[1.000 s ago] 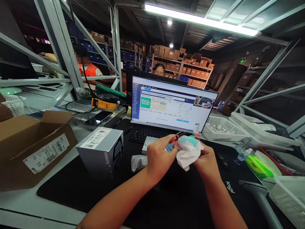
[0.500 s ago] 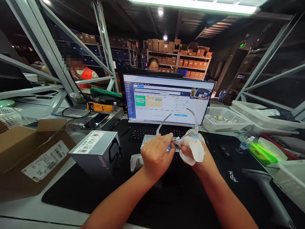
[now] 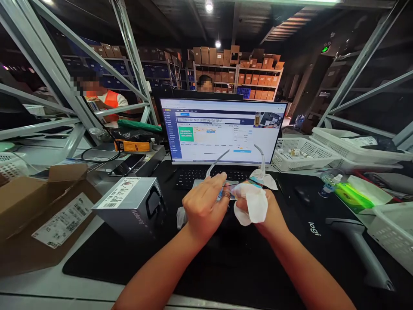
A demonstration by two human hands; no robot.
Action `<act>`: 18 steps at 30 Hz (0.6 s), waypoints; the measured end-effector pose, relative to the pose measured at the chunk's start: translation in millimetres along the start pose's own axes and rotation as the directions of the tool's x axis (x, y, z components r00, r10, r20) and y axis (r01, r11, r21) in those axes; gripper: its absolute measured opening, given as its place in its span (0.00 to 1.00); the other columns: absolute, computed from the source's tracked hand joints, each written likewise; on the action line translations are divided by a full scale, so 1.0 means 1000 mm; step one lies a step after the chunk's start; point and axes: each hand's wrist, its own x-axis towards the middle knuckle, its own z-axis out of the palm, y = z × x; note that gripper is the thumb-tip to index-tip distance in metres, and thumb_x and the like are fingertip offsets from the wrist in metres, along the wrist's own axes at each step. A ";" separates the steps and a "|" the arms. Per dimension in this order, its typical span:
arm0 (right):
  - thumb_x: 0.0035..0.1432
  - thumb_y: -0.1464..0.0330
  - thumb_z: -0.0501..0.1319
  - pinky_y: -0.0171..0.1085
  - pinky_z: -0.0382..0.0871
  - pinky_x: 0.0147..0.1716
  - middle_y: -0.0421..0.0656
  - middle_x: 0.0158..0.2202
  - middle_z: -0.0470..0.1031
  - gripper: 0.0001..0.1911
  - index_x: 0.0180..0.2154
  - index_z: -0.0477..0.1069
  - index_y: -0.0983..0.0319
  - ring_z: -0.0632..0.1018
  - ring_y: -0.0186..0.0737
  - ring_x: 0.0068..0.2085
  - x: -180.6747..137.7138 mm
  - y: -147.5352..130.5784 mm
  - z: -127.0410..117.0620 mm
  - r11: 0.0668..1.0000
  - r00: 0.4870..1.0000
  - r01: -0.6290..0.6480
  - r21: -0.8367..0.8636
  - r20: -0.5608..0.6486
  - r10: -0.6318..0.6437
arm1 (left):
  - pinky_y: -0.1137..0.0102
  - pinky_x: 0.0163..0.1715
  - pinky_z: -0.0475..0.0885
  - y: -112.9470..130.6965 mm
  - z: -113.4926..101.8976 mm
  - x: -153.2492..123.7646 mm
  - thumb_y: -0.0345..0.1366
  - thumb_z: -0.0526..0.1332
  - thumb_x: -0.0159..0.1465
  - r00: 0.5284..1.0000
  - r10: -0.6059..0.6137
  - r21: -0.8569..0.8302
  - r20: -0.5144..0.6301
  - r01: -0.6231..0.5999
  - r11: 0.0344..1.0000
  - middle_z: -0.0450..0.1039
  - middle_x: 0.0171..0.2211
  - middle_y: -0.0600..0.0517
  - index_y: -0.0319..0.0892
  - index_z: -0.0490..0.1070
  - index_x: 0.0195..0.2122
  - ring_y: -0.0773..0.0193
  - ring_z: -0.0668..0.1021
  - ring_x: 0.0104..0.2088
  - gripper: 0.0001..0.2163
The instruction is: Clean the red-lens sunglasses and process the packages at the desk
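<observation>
Both my hands meet above the black desk mat point(image 3: 245, 267), in front of the keyboard point(image 3: 209, 175). My left hand point(image 3: 201, 206) pinches a pair of clear-framed glasses point(image 3: 230, 189) by the lens; their two pale temple arms stick up toward the monitor point(image 3: 222, 131). My right hand point(image 3: 263, 211) is closed on a white cloth point(image 3: 254, 204) pressed against the glasses. A second crumpled white cloth point(image 3: 181, 216) lies on the mat to the left of my left hand.
A grey product box point(image 3: 132, 206) and an open cardboard carton point(image 3: 38, 211) stand at left. White mesh baskets point(image 3: 303, 157), a small bottle point(image 3: 329, 183), a green item point(image 3: 351, 196) and a barcode scanner point(image 3: 358, 241) lie at right. Two people sit behind the shelving frames.
The glasses' temple arms have swung up into view. Both hands with cloth and glasses have drifted slightly left and toward me; the view has tilted down.
</observation>
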 end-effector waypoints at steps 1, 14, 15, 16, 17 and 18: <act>0.37 0.60 0.78 0.36 0.64 0.27 0.36 0.24 0.71 0.17 0.28 0.77 0.59 0.67 0.33 0.26 0.001 0.000 0.000 1.000 1.000 -0.011 0.008 0.018 0.011 | 0.64 0.52 0.77 0.001 0.000 0.001 0.28 0.64 0.63 0.999 0.042 0.033 -0.013 -0.041 0.999 0.83 0.45 0.49 0.45 0.80 0.49 0.55 0.85 0.45 0.15; 0.41 0.61 0.78 0.34 0.67 0.29 0.39 0.29 0.76 0.17 0.32 0.79 0.60 0.72 0.33 0.29 0.002 0.012 0.000 0.992 0.993 0.008 0.130 -0.114 0.007 | 0.66 0.45 0.80 -0.007 0.006 0.005 0.25 0.64 0.62 0.971 0.219 0.159 -0.097 -0.202 0.966 0.84 0.41 0.48 0.37 0.78 0.46 0.57 0.86 0.39 0.12; 0.38 0.62 0.79 0.34 0.66 0.28 0.38 0.28 0.76 0.18 0.32 0.79 0.60 0.71 0.33 0.29 0.001 0.015 0.005 0.993 0.991 0.007 0.121 -0.133 0.009 | 0.66 0.44 0.80 -0.008 0.007 0.005 0.26 0.64 0.62 0.970 0.225 0.177 -0.094 -0.206 0.963 0.84 0.41 0.48 0.37 0.78 0.47 0.57 0.86 0.38 0.12; 0.37 0.63 0.79 0.33 0.66 0.29 0.38 0.28 0.77 0.18 0.32 0.79 0.60 0.71 0.33 0.29 0.001 0.017 0.008 0.991 0.990 0.002 0.131 -0.139 0.017 | 0.66 0.44 0.80 -0.008 0.007 0.005 0.26 0.63 0.62 0.968 0.235 0.191 -0.092 -0.214 0.958 0.84 0.41 0.48 0.37 0.78 0.47 0.57 0.86 0.38 0.12; 0.37 0.63 0.79 0.33 0.68 0.30 0.38 0.29 0.77 0.19 0.32 0.79 0.60 0.72 0.33 0.30 0.002 0.018 0.009 0.988 0.992 -0.007 0.157 -0.122 0.026 | 0.66 0.43 0.80 -0.007 0.007 0.005 0.25 0.63 0.62 0.966 0.243 0.199 -0.089 -0.222 0.955 0.84 0.41 0.48 0.37 0.78 0.47 0.57 0.86 0.38 0.12; 0.39 0.63 0.79 0.33 0.69 0.31 0.39 0.30 0.78 0.18 0.33 0.79 0.60 0.73 0.34 0.31 0.003 0.018 0.007 0.982 0.996 -0.012 0.189 -0.090 0.030 | 0.66 0.43 0.80 -0.006 0.007 0.005 0.25 0.63 0.62 0.965 0.249 0.195 -0.084 -0.229 0.954 0.84 0.41 0.48 0.37 0.77 0.47 0.57 0.86 0.38 0.13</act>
